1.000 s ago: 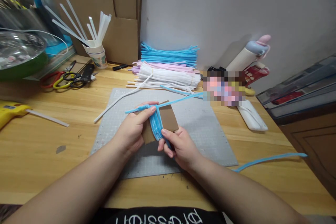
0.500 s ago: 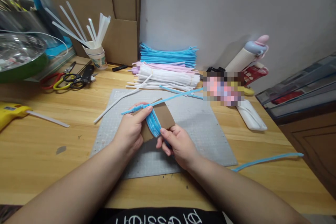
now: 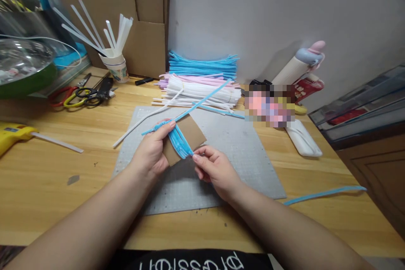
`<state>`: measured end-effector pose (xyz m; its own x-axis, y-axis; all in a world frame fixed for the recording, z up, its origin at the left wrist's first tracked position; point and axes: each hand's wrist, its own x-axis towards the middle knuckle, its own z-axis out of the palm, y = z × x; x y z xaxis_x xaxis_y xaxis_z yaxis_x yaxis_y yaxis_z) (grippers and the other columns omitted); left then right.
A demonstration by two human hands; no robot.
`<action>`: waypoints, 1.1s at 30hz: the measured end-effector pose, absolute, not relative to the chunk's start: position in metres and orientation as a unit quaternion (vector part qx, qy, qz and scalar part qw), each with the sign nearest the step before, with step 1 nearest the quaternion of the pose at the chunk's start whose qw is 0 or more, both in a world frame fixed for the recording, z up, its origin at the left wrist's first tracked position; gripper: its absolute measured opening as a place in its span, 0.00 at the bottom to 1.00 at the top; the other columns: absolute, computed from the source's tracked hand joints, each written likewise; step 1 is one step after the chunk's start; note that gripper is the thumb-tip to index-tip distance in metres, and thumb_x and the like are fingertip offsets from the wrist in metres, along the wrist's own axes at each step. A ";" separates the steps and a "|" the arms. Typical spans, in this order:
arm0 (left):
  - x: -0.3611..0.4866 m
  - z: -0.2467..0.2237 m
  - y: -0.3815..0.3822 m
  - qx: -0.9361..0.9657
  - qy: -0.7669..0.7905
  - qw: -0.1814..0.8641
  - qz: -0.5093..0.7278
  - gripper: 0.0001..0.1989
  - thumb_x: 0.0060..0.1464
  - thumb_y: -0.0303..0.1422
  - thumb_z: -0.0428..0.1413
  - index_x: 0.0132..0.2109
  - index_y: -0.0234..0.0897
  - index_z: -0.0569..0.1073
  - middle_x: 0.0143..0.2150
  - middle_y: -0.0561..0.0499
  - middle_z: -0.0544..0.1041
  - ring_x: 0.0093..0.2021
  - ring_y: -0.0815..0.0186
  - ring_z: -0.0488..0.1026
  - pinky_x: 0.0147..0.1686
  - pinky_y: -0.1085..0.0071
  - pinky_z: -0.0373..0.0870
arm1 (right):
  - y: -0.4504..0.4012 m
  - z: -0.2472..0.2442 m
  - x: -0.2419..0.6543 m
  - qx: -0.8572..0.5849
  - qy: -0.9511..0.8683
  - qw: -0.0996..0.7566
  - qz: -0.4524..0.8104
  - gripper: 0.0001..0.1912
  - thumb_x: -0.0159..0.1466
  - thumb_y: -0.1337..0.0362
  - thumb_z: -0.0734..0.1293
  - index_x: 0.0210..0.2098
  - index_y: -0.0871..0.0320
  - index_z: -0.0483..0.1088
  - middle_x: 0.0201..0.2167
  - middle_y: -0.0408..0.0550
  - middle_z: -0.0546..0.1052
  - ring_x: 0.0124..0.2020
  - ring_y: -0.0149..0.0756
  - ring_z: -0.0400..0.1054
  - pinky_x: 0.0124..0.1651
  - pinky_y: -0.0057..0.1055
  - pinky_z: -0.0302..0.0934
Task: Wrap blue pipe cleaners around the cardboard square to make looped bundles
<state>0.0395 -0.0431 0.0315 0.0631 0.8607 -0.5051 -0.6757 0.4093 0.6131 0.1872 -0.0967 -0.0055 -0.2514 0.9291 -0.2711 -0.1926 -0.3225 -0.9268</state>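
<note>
My left hand is closed on a small brown cardboard piece, its thumb pressing blue pipe cleaners against the card. The pipe cleaners wrap around the card's middle in several side-by-side turns. One long blue end slants up to the right, and a short twisted end sticks out left of the thumb. My right hand pinches the blue strand between thumb and forefinger at the lower right end of the turns. The card is held above a grey cutting mat.
Bundles of blue, pink and white pipe cleaners lie behind the mat. At left are scissors, a cup of glue sticks, a yellow glue gun and a metal bowl. A bottle and white case stand right.
The card has shifted slightly left and up with my left hand. My right fingers have come away from the card's side to the strand's end. The long blue end now points more steeply upward.
</note>
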 end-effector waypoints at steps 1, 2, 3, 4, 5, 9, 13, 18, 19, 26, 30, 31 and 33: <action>0.038 0.033 -0.042 0.111 0.426 0.738 0.512 0.04 0.50 0.26 0.56 0.35 0.35 0.72 0.26 0.51 0.77 0.24 0.63 0.75 0.26 0.64 0.76 | -0.095 -0.006 0.190 -0.441 -0.414 0.400 0.688 0.14 0.58 0.54 0.68 0.33 0.58 0.66 0.14 0.34 0.65 0.15 0.22 0.52 0.19 0.21 0.44; 0.035 0.033 -0.041 0.117 0.419 0.759 0.485 0.04 0.51 0.27 0.56 0.36 0.34 0.72 0.26 0.50 0.77 0.24 0.62 0.76 0.25 0.63 0.76 | -0.092 -0.006 0.193 -0.429 -0.426 0.378 0.701 0.14 0.57 0.54 0.69 0.33 0.59 0.68 0.16 0.35 0.65 0.16 0.22 0.53 0.20 0.21 0.45; 0.033 0.034 -0.041 0.124 0.410 0.782 0.453 0.04 0.52 0.27 0.56 0.37 0.34 0.73 0.27 0.48 0.78 0.24 0.61 0.76 0.25 0.62 0.76 | -0.089 -0.005 0.197 -0.413 -0.445 0.350 0.713 0.14 0.57 0.54 0.69 0.32 0.60 0.69 0.18 0.36 0.67 0.18 0.23 0.56 0.21 0.22 0.48; 0.032 0.034 -0.041 0.129 0.399 0.804 0.421 0.04 0.51 0.27 0.56 0.37 0.34 0.73 0.27 0.48 0.78 0.25 0.60 0.76 0.25 0.62 0.76 | -0.087 -0.003 0.202 -0.395 -0.468 0.321 0.723 0.14 0.56 0.55 0.70 0.32 0.60 0.70 0.21 0.38 0.69 0.21 0.23 0.59 0.24 0.23 0.53; 0.030 0.034 -0.041 0.132 0.390 0.823 0.391 0.04 0.51 0.27 0.57 0.37 0.34 0.73 0.28 0.48 0.78 0.26 0.60 0.77 0.26 0.61 0.76 | -0.084 -0.001 0.207 -0.378 -0.492 0.294 0.727 0.13 0.56 0.57 0.70 0.33 0.60 0.72 0.25 0.40 0.71 0.25 0.25 0.62 0.29 0.24 0.57; 0.032 0.031 -0.049 0.166 0.356 0.867 0.306 0.08 0.46 0.24 0.62 0.35 0.35 0.72 0.29 0.49 0.79 0.28 0.62 0.77 0.31 0.64 0.76 | -0.075 0.013 0.227 -0.297 -0.613 0.196 0.705 0.10 0.58 0.62 0.68 0.38 0.59 0.73 0.37 0.46 0.75 0.42 0.34 0.67 0.49 0.34 0.61; 0.037 0.029 -0.060 0.245 0.329 0.881 0.237 0.10 0.42 0.27 0.65 0.33 0.34 0.72 0.26 0.50 0.77 0.27 0.65 0.75 0.28 0.71 0.72 | -0.073 0.020 0.238 -0.267 -0.643 0.099 0.711 0.05 0.57 0.63 0.68 0.30 0.59 0.72 0.29 0.44 0.74 0.35 0.32 0.67 0.42 0.30 0.64; 0.039 0.028 -0.064 0.291 0.360 0.857 0.227 0.12 0.39 0.29 0.67 0.32 0.36 0.73 0.27 0.51 0.77 0.27 0.66 0.74 0.28 0.72 0.68 | -0.074 0.015 0.239 -0.360 -0.478 0.095 0.795 0.14 0.55 0.59 0.68 0.21 0.59 0.61 0.15 0.34 0.56 0.16 0.20 0.45 0.16 0.17 0.40; 0.039 0.028 -0.064 0.294 0.365 0.854 0.224 0.12 0.39 0.29 0.67 0.32 0.37 0.73 0.27 0.51 0.77 0.27 0.65 0.74 0.29 0.71 0.68 | -0.073 0.014 0.238 -0.362 -0.441 0.100 0.815 0.15 0.54 0.59 0.68 0.20 0.59 0.60 0.15 0.33 0.55 0.15 0.19 0.43 0.15 0.17 0.37; 0.039 0.030 -0.063 0.341 0.374 0.836 0.214 0.11 0.39 0.30 0.67 0.32 0.36 0.74 0.27 0.52 0.76 0.26 0.69 0.72 0.28 0.73 0.66 | -0.064 0.023 0.236 -0.348 -0.384 0.131 0.845 0.15 0.54 0.57 0.68 0.20 0.61 0.63 0.12 0.35 0.59 0.12 0.19 0.46 0.13 0.19 0.35; 0.039 0.030 -0.064 0.379 0.374 0.820 0.212 0.11 0.42 0.30 0.66 0.34 0.36 0.74 0.29 0.52 0.76 0.27 0.70 0.72 0.28 0.75 0.66 | -0.059 0.035 0.240 -0.383 -0.413 0.126 0.817 0.15 0.56 0.58 0.67 0.21 0.61 0.62 0.13 0.34 0.58 0.13 0.18 0.45 0.14 0.20 0.34; 0.039 0.030 -0.064 0.384 0.375 0.817 0.210 0.11 0.42 0.30 0.66 0.34 0.36 0.73 0.28 0.52 0.76 0.27 0.70 0.71 0.28 0.75 0.65 | -0.058 0.039 0.241 -0.396 -0.426 0.120 0.805 0.15 0.56 0.58 0.67 0.21 0.61 0.62 0.14 0.34 0.58 0.13 0.18 0.45 0.15 0.20 0.34; 0.039 0.030 -0.065 0.396 0.377 0.811 0.208 0.11 0.43 0.31 0.65 0.35 0.37 0.73 0.27 0.53 0.75 0.26 0.71 0.71 0.27 0.75 0.65 | -0.057 0.047 0.242 -0.421 -0.449 0.103 0.781 0.14 0.56 0.58 0.66 0.21 0.61 0.63 0.15 0.34 0.58 0.15 0.19 0.46 0.16 0.20 0.35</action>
